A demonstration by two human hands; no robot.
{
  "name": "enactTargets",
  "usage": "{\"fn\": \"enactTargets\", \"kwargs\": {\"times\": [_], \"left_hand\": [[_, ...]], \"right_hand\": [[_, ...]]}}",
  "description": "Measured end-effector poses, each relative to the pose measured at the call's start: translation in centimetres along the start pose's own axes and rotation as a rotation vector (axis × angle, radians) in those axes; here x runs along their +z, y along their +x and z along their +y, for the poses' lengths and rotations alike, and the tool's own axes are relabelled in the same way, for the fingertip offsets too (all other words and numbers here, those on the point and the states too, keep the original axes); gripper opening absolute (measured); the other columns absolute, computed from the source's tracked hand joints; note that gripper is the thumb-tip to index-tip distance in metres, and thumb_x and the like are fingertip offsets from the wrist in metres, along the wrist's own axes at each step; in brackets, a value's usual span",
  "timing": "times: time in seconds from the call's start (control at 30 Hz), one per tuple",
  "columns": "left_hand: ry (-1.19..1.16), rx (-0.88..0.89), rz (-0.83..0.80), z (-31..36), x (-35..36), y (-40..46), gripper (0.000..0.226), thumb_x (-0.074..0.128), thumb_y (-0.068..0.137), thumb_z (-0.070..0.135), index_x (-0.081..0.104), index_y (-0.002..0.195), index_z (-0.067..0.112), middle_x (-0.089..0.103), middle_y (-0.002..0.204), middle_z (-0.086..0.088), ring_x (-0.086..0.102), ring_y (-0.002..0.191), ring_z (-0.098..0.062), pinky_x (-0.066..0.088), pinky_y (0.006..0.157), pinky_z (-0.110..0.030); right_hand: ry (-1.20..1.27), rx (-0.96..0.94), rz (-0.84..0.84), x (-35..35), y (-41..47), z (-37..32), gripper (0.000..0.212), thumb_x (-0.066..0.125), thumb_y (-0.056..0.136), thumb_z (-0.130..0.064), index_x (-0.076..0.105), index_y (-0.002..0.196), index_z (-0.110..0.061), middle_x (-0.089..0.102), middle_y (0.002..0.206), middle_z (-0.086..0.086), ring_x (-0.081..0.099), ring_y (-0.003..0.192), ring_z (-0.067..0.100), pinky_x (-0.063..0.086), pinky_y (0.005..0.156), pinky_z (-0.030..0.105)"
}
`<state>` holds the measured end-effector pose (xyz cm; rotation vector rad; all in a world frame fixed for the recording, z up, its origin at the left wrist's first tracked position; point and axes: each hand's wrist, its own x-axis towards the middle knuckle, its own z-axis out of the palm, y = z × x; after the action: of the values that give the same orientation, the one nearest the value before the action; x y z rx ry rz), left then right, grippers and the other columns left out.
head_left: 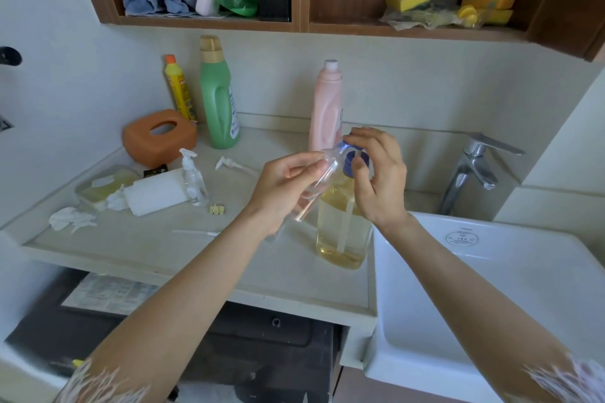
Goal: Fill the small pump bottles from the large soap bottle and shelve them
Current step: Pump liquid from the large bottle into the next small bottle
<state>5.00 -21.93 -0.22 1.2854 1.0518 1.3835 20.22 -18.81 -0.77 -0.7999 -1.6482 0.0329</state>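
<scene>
The large soap bottle [342,226], clear with yellow liquid and a blue pump top, stands on the counter near the sink. My left hand [284,188] grips a small clear bottle [316,186], tilted with its open mouth up against the blue pump spout. My right hand [376,173] sits on the pump head, fingers curled over it. A second small pump bottle [193,178] with its pump on stands to the left. A loose white pump [230,164] lies on the counter behind it.
Green [218,95], yellow [178,88] and pink [327,108] bottles stand along the back wall beside an orange tissue box [157,137]. Soap dish, white block and tissues lie at left. White sink [491,288] and tap [474,170] at right. Wooden shelves [301,24] hang above.
</scene>
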Motion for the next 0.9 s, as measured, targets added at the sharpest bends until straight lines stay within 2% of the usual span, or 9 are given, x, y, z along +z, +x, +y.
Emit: {"fn": "enactTargets", "kwargs": {"times": [0.07,0.17,0.27,0.43,0.63,0.77,0.83,0.9], "left_hand": [[-0.043,-0.082,-0.011,-0.1,-0.1,0.2,0.025,0.071,0.077,0.026,0.072,0.100,0.017,0.073,0.085,-0.008,0.066,0.064,-0.017,0.051,0.054,-0.022],[-0.082,-0.160,-0.007,-0.6,-0.1,0.4,0.019,0.069,0.085,0.018,0.073,0.102,0.011,0.070,0.079,-0.011,0.063,0.057,-0.019,0.047,0.050,-0.022],[-0.084,-0.208,0.003,-0.7,-0.1,0.5,0.016,0.068,0.086,0.019,0.073,0.101,0.012,0.069,0.077,-0.011,0.062,0.058,-0.021,0.046,0.050,-0.023],[-0.096,-0.215,-0.013,0.1,-0.1,0.3,0.015,0.068,0.086,0.014,0.067,0.100,0.011,0.068,0.085,-0.011,0.063,0.061,-0.020,0.048,0.051,-0.024],[-0.090,-0.160,-0.028,-0.1,0.2,0.0,0.022,0.066,0.086,0.010,0.063,0.108,0.008,0.068,0.094,-0.010,0.061,0.067,-0.020,0.047,0.061,-0.029],[-0.233,-0.186,-0.077,-0.4,0.2,-0.1,0.017,0.073,0.077,0.020,0.073,0.093,0.016,0.069,0.084,-0.009,0.065,0.066,-0.020,0.050,0.054,-0.027],[-0.246,-0.201,-0.083,-0.7,0.1,-0.1,0.015,0.070,0.076,0.026,0.076,0.087,0.018,0.069,0.079,-0.008,0.065,0.064,-0.021,0.049,0.052,-0.026],[-0.235,-0.218,-0.079,-0.9,0.1,-0.1,0.015,0.074,0.074,0.027,0.077,0.086,0.019,0.069,0.078,-0.008,0.065,0.061,-0.020,0.048,0.050,-0.025]], "right_hand": [[0.007,-0.004,0.026,0.5,-0.2,0.2,0.030,0.042,0.081,-0.009,0.068,0.093,0.002,0.065,0.102,0.014,0.057,0.100,0.030,0.038,0.088,0.012],[-0.011,0.004,0.042,1.1,-0.4,0.5,0.028,0.042,0.079,-0.011,0.068,0.083,-0.001,0.064,0.090,0.011,0.057,0.087,0.033,0.041,0.079,0.024],[-0.031,0.001,0.021,0.9,-0.3,0.7,0.029,0.041,0.077,-0.011,0.069,0.081,-0.003,0.064,0.086,0.009,0.056,0.081,0.033,0.038,0.076,0.021],[-0.058,-0.008,-0.076,-0.5,0.2,0.3,0.035,0.039,0.082,-0.015,0.070,0.094,-0.004,0.066,0.101,0.008,0.059,0.093,0.029,0.040,0.082,0.021],[-0.003,-0.041,-0.123,-1.4,0.7,0.5,0.038,0.036,0.091,-0.018,0.068,0.105,-0.001,0.064,0.113,0.011,0.058,0.110,0.027,0.045,0.095,0.034],[-0.005,-0.086,-0.103,-0.6,-0.4,1.0,0.039,0.038,0.089,-0.017,0.062,0.111,0.006,0.060,0.119,0.017,0.052,0.119,0.031,0.039,0.103,0.033],[-0.002,-0.090,-0.060,0.1,-0.9,1.3,0.038,0.039,0.087,-0.015,0.062,0.107,0.007,0.061,0.115,0.018,0.053,0.116,0.031,0.041,0.101,0.034],[0.007,-0.073,-0.014,0.8,-1.3,1.6,0.034,0.040,0.084,-0.012,0.063,0.102,0.006,0.063,0.109,0.017,0.054,0.112,0.029,0.046,0.095,0.041]]}}
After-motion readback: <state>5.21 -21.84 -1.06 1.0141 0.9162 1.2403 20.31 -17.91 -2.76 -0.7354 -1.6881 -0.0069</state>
